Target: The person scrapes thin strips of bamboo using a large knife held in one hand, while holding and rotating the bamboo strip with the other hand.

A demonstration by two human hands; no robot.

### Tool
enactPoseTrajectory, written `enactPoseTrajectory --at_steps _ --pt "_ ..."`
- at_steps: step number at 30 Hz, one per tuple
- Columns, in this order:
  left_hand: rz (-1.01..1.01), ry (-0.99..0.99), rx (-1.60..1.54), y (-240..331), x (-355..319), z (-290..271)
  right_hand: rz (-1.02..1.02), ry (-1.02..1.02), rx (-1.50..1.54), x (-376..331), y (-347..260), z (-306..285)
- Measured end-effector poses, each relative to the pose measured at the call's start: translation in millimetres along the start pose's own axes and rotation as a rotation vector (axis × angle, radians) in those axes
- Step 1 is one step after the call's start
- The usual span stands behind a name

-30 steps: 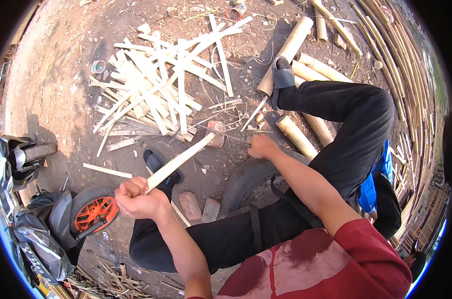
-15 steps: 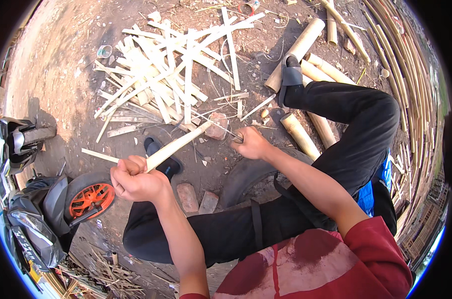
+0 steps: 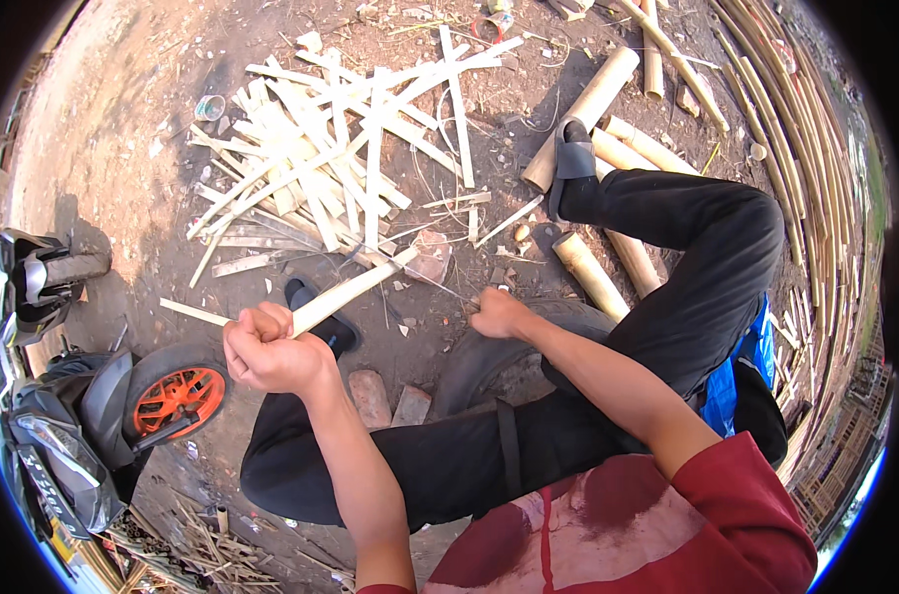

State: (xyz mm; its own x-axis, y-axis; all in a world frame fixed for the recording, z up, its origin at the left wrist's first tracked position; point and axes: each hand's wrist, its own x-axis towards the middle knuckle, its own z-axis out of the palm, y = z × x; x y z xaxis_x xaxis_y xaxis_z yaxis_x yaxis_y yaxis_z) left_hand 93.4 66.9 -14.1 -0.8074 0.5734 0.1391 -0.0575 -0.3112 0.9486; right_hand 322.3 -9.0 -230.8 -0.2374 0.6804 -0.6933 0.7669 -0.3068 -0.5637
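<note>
My left hand (image 3: 276,346) is closed around a split bamboo strip (image 3: 355,294). Its wide pale end slants up and away to the right, while a thinner end sticks out left of the fist. To the right, above a black tyre, my right hand (image 3: 501,315) is closed on a knife (image 3: 453,293). The grip hides the handle. The thin blade points up and left, toward the strip's far end; whether they touch I cannot tell. Just behind that end lies a broken brick (image 3: 432,259) on the dirt.
A heap of bamboo strips (image 3: 301,158) covers the ground ahead. Cut bamboo poles (image 3: 590,272) lie by my right foot, and long poles (image 3: 801,148) run along the right. The tyre (image 3: 469,371) and bricks (image 3: 370,398) are near my legs. A motorbike wheel (image 3: 177,396) stands left.
My right hand has moved slightly down and to the right, and the knife blade has dropped lower. The left hand still holds the strip in nearly the same place.
</note>
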Motion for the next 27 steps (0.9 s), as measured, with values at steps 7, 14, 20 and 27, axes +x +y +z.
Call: enactPoseTrajectory --at_steps 7,14,20,27 --pt "0.012 0.036 0.007 0.7 10.1 -12.6 -0.03 0.013 0.016 -24.2 -57.4 -37.7" --pt "-0.02 0.01 0.02 1.9 5.2 -6.1 0.256 -0.09 0.066 -15.7 -21.4 -20.4" --pt "0.025 0.109 0.053 1.5 10.1 -6.1 0.018 0.043 0.166 -12.6 -45.8 -39.9" --pt "-0.014 0.155 0.098 2.4 10.8 -2.0 0.144 -0.102 0.145 -23.2 -26.8 -3.9"
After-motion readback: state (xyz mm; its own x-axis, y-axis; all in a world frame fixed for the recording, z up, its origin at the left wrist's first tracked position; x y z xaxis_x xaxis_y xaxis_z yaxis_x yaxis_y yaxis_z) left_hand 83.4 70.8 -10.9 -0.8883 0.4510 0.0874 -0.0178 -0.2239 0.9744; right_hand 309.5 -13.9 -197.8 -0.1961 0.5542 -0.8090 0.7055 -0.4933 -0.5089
